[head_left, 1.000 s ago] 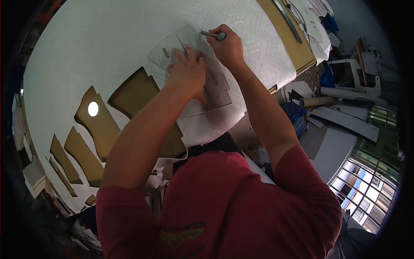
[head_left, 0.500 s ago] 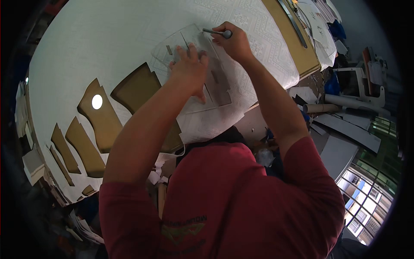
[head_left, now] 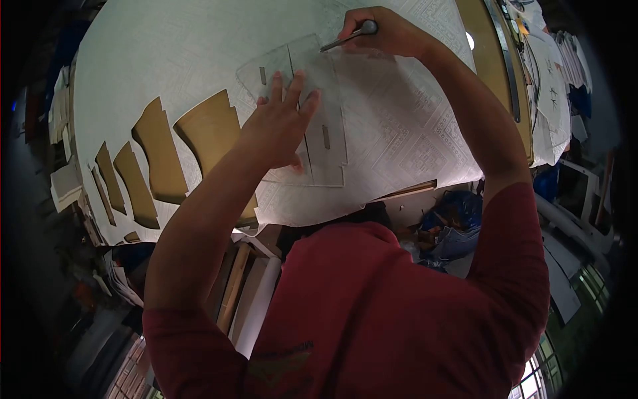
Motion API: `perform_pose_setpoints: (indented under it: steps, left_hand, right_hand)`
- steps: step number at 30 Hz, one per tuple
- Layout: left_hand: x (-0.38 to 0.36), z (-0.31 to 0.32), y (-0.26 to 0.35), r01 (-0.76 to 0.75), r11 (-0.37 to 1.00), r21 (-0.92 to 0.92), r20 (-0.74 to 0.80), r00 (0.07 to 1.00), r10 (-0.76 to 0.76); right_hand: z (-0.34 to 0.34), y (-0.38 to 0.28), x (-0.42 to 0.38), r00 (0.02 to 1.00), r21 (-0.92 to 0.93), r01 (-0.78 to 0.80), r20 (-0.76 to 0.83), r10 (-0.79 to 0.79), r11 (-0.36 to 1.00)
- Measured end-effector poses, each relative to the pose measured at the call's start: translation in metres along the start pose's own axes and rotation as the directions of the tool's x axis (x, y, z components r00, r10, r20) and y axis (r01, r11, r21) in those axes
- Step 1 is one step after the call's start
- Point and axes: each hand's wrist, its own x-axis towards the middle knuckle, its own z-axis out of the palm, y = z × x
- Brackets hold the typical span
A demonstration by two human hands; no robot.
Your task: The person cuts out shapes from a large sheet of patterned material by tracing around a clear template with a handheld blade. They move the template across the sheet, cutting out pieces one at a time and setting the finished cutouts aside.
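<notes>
A clear template (head_left: 332,113) with dark lines and slots lies on pale patterned material (head_left: 399,133). My left hand (head_left: 282,120) rests on it, fingers spread, pressing it down. My right hand (head_left: 382,33) grips a slim tool with a rounded grey end (head_left: 352,38). The tool's tip touches down at the template's upper right corner. To the left, several brown cut-out shapes (head_left: 159,159) show through openings in the pale material; my left forearm hides part of the one nearest me.
A long metal ruler (head_left: 503,56) lies on a brown board at the right edge of the worktable, beside stacked papers (head_left: 548,80). Below the front edge are rolls (head_left: 234,289) and a blue plastic bag (head_left: 455,216).
The view has shifted and turned. My right hand has lifted its wrist and stretched out to the right, its tool still at the template's upper corner. My left hand stays on the template.
</notes>
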Motion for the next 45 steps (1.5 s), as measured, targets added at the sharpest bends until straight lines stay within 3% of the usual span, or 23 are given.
perform_pose_setpoints:
  steps: [3, 9, 11, 12, 14, 15, 17, 18, 20, 23, 30, 39, 45]
  left_hand:
    - [0.001, -0.002, 0.002, 0.006, 1.0, 0.027, 0.019, 1.0, -0.006]
    - [0.001, -0.003, 0.005, 0.019, 0.999, 0.043, 0.043, 0.999, -0.021]
    - [-0.001, -0.006, 0.005, 0.018, 0.999, 0.047, 0.033, 0.999, -0.02]
    - [-0.001, -0.007, 0.005, 0.02, 0.999, 0.034, 0.034, 0.999, -0.021]
    - [-0.002, -0.008, 0.005, 0.013, 1.0, 0.021, 0.025, 1.0, -0.014]
    - [-0.002, -0.007, 0.004, 0.014, 1.0, 0.011, 0.022, 1.0, -0.014]
    - [-0.004, -0.006, 0.003, 0.0, 1.0, 0.0, 0.008, 1.0, 0.0]
    - [-0.004, -0.007, 0.003, 0.003, 1.0, -0.019, 0.005, 1.0, -0.003]
    - [-0.005, -0.006, 0.002, -0.011, 0.999, -0.045, -0.011, 1.0, 0.011]
    - [-0.005, -0.004, -0.001, -0.016, 0.999, -0.046, -0.022, 1.0, 0.015]
    - [-0.005, 0.0, -0.005, -0.043, 0.997, -0.056, -0.024, 0.999, 0.042]
    - [-0.003, 0.004, -0.005, -0.021, 0.993, -0.119, -0.011, 1.0, 0.02]
    - [-0.006, 0.002, -0.004, -0.02, 0.998, -0.062, -0.053, 0.998, 0.017]
  right_hand:
    - [0.003, -0.014, -0.013, 0.997, -0.054, -0.062, -0.051, 0.059, 0.997]
    - [0.027, -0.016, -0.028, 0.971, 0.02, -0.109, -0.21, 0.111, 0.994]
    - [0.042, -0.014, -0.033, 0.926, -0.107, -0.117, -0.371, 0.07, 0.987]
    - [0.051, -0.012, -0.036, 0.924, -0.117, -0.119, -0.378, 0.066, 0.986]
    - [0.075, -0.009, -0.04, 0.814, -0.134, -0.071, -0.581, -0.02, 0.988]
    - [0.088, -0.009, -0.041, 0.81, -0.144, -0.077, -0.586, -0.022, 0.986]
    - [0.116, -0.016, -0.037, 0.593, -0.166, -0.181, -0.805, -0.027, 0.969]
    - [0.125, -0.028, -0.034, 0.587, -0.179, -0.191, -0.809, -0.033, 0.965]
    - [0.142, -0.051, -0.028, 0.434, -0.02, -0.296, -0.893, 0.116, 0.955]
    - [0.146, -0.072, -0.015, 0.368, 0.047, -0.426, -0.903, 0.22, 0.904]
    - [0.139, -0.074, 0.016, 0.349, -0.084, -0.607, -0.922, 0.17, 0.791]
    - [0.141, -0.066, 0.017, 0.359, -0.093, -0.546, -0.924, 0.132, 0.832]
    - [0.105, -0.063, 0.007, 0.516, -0.143, -0.499, -0.842, 0.16, 0.855]
